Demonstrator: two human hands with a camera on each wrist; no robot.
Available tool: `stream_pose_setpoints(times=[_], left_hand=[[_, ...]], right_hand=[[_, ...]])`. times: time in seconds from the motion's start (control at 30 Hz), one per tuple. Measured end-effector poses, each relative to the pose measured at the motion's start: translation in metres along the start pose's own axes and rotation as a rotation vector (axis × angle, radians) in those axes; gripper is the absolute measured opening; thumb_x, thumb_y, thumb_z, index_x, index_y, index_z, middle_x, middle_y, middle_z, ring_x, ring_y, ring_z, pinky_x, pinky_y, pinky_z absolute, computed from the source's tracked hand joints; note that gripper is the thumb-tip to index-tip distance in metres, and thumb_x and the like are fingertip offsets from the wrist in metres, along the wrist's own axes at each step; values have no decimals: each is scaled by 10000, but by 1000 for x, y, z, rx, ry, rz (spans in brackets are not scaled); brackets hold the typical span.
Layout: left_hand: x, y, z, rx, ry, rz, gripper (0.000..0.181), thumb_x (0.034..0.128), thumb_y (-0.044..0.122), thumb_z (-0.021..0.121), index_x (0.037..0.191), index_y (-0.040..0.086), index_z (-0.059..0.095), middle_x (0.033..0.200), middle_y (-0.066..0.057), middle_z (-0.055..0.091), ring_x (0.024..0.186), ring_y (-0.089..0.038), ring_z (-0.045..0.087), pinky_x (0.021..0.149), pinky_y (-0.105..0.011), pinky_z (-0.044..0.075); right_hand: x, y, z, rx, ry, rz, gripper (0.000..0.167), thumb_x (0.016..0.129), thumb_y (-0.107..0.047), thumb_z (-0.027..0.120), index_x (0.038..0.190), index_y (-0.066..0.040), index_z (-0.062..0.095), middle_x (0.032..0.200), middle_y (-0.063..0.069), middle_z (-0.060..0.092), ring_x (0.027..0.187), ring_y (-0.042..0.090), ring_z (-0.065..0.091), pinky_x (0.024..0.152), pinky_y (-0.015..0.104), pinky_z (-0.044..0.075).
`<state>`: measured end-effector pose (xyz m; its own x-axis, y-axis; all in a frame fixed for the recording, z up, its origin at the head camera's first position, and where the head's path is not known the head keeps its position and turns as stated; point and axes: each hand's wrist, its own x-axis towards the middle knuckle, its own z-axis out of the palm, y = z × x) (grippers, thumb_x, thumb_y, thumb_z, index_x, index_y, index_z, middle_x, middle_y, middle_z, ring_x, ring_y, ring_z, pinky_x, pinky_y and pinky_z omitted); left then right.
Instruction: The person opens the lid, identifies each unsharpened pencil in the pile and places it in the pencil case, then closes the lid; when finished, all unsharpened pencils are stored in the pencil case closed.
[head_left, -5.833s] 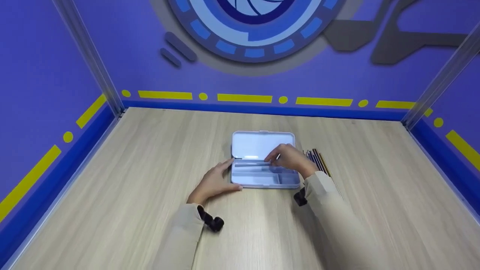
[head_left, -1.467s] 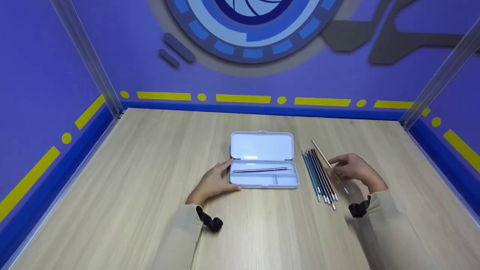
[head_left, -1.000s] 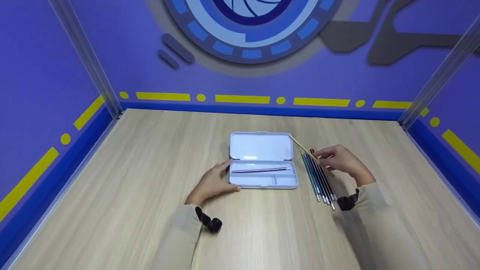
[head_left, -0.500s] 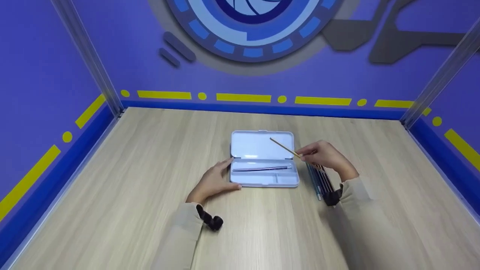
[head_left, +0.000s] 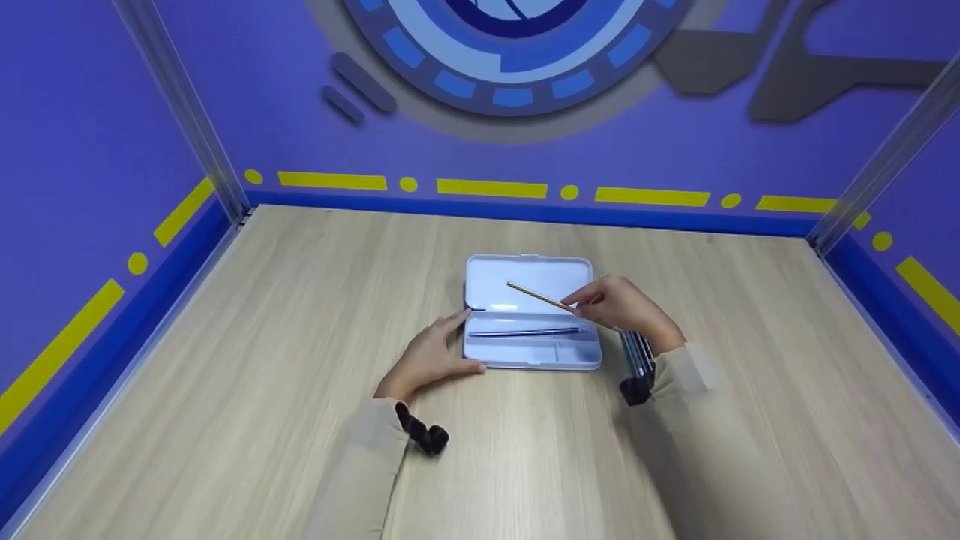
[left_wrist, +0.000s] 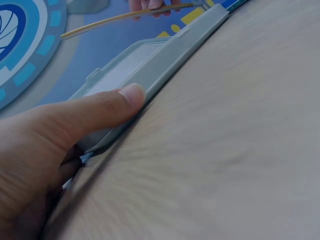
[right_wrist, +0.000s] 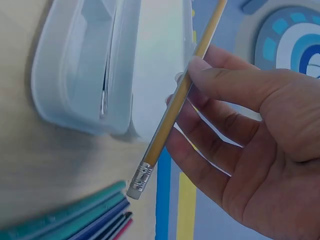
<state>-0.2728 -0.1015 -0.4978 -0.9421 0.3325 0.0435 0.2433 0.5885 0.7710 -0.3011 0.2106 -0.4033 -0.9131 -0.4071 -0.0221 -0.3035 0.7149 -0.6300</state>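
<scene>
A pale pencil case (head_left: 510, 352) lies with its lid up on the table. Inside its long rear compartment rests a dark striped pencil (head_left: 525, 332). My left hand (head_left: 427, 360) holds the case by its left end; in the left wrist view the thumb (left_wrist: 112, 105) presses the front wall. Over the hinge side, my right hand (head_left: 622, 304) pinches a yellow pencil (head_left: 536, 295) between thumb and fingers. Its white eraser end (right_wrist: 135, 191) hangs down in the right wrist view. Several teal and dark pencils (head_left: 637, 354) lie right of the case, partly hidden by the right wrist.
The wooden table (head_left: 315, 300) is bounded by blue panels with yellow dashes (head_left: 491, 188) at the back and sides. Smaller compartments (head_left: 577, 351) take up the front right of the case. Each wrist bears a black camera (head_left: 429, 439).
The right hand has picked the yellow pencil up from beside the pile and carried it left over the case. Earlier it set the dark striped pencil inside. The left hand has stayed put.
</scene>
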Motion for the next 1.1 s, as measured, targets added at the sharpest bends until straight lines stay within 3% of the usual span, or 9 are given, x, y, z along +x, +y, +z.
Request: stream_pose_setpoints(times=[0.4, 0.83, 1.1], left_hand=[[0, 0, -1, -21, 4, 9, 1004, 653, 424, 867, 1489, 167, 374, 1528, -131, 369, 1414, -313, 330, 1163, -455, 283], [1, 1, -2, -3, 4, 10, 1012, 655, 431, 864, 1494, 167, 364, 1535, -120, 361, 1413, -327, 330, 1164, -463, 279], [0, 0, -1, -10, 2, 11, 996, 655, 418, 867, 1488, 181, 377, 1528, -122, 373, 1405, -327, 342, 1162, -464, 283]], right_hand=[[13, -16, 19, -25, -26, -69, 220, 862, 11, 649, 1032, -72, 762, 1002, 115, 743, 887, 221, 671, 737, 349, 568], [22, -23, 33, -87, -34, 2, 218, 869, -19, 666, 1004, -147, 779, 1040, 52, 742, 1000, 219, 667, 867, 414, 554], [24, -19, 39, -79, -13, -6, 218, 860, 10, 661, 999, -111, 776, 1022, 73, 744, 946, 216, 677, 824, 403, 565]])
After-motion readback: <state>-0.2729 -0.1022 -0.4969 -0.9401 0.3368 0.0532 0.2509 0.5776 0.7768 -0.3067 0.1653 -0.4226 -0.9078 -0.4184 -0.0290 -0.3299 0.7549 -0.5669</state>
